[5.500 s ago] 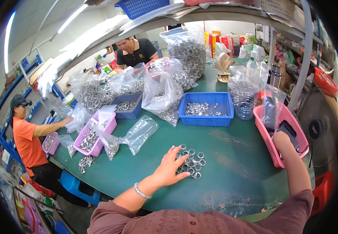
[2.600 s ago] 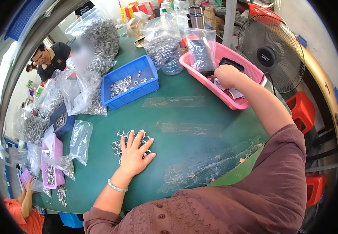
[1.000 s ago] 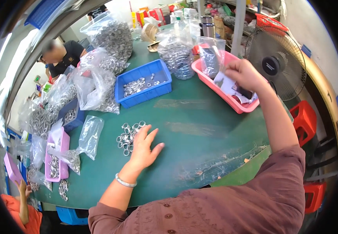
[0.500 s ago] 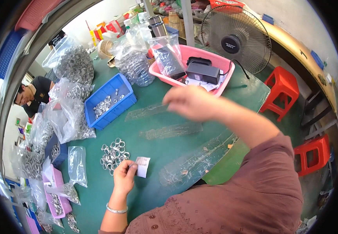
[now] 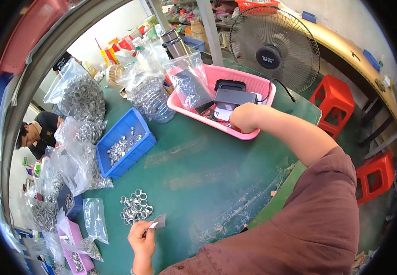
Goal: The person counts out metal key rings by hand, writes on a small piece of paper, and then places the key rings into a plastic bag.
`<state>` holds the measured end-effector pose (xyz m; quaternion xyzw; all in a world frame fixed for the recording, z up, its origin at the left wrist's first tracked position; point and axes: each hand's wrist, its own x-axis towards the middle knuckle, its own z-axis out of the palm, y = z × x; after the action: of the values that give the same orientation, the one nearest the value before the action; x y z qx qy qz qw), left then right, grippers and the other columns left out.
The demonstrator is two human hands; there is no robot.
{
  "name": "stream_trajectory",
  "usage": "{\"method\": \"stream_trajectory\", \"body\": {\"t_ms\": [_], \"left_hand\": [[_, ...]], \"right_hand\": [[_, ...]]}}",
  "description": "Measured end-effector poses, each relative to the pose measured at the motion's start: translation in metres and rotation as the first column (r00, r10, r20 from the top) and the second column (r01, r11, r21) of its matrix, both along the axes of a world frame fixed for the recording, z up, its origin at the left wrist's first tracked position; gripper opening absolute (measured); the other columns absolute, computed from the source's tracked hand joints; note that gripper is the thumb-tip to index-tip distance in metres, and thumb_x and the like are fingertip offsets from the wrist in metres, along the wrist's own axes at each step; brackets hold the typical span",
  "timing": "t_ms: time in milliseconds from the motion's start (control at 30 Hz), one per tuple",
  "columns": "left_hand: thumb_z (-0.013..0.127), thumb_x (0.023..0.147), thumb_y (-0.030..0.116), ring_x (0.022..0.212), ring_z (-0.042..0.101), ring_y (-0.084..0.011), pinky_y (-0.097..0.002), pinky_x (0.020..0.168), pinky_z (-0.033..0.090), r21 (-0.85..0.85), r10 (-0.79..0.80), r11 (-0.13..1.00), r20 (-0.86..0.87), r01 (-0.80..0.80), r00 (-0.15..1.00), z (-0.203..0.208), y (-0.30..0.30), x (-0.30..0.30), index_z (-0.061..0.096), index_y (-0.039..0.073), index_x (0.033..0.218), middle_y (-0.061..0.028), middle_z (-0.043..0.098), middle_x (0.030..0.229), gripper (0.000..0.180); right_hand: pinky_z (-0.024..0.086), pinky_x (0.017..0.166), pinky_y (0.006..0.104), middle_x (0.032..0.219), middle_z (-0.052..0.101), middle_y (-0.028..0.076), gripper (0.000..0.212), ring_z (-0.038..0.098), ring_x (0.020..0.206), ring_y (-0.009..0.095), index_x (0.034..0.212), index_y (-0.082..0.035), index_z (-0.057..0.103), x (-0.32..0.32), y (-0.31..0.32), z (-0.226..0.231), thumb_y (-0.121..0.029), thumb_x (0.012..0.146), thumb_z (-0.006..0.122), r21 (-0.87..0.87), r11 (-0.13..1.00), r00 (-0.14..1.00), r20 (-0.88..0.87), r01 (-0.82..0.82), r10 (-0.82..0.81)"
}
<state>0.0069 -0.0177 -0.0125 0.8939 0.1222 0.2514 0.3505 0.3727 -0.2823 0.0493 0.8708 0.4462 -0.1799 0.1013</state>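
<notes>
My left hand (image 5: 141, 237) pinches a small slip of paper (image 5: 160, 222), dark grey on one face with a white corner showing. Right beside it on the green table lies a loose pile of shiny metal ring clamps (image 5: 136, 207). My right hand (image 5: 245, 118) reaches over the near rim of the pink plastic basket (image 5: 193, 120), fingers pointing down inside. Those fingertips are hidden, so whether they hold anything does not show. A dark grey box-shaped device (image 5: 235, 98), papers and a black item in a clear bag (image 5: 190, 87) lie in the basket.
A blue bin (image 5: 139, 153) with metal pieces stands left of centre. Clear bags of metal parts (image 5: 81, 94) crowd the left edge, near another person (image 5: 42, 133). An empty clear bag (image 5: 96, 220) lies nearby. A fan (image 5: 272, 55) and red stools (image 5: 331, 105) are at right.
My right hand has moved from above the table, down and right, into the pink basket. My left hand still holds the slip, now tilted differently. The view has shifted a little.
</notes>
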Motion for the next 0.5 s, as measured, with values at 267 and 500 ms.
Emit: {"method": "stream_trajectory", "body": {"t_ms": [267,500], "left_hand": [[0.066,0.076,-0.003,0.066,0.058,-0.0127,-0.0237,0.056,0.045,-0.099,0.141,0.984,-0.102,-0.151,0.985,-0.008,0.006,-0.005,0.065,0.002,0.083,-0.0075,0.063,0.080,0.008],[0.065,0.074,-0.002,0.078,0.062,-0.0216,-0.0297,0.065,0.051,0.040,-0.032,0.999,-0.090,0.036,0.995,0.003,-0.013,0.016,0.063,0.003,0.094,-0.0106,0.064,0.091,0.020]], "right_hand": [[0.052,0.068,0.0414,0.082,0.067,0.018,0.018,0.066,0.076,0.033,0.083,-0.004,0.070,0.011,0.014,-0.010,-0.011,0.068,0.063,0.044,0.994,0.987,0.129,-0.100,0.094],[0.049,0.069,0.0438,0.075,0.064,0.020,0.013,0.063,0.071,0.036,0.074,-0.004,0.068,0.029,-0.009,-0.007,-0.012,0.066,0.062,0.405,0.914,0.994,0.096,0.001,-0.044]]}}
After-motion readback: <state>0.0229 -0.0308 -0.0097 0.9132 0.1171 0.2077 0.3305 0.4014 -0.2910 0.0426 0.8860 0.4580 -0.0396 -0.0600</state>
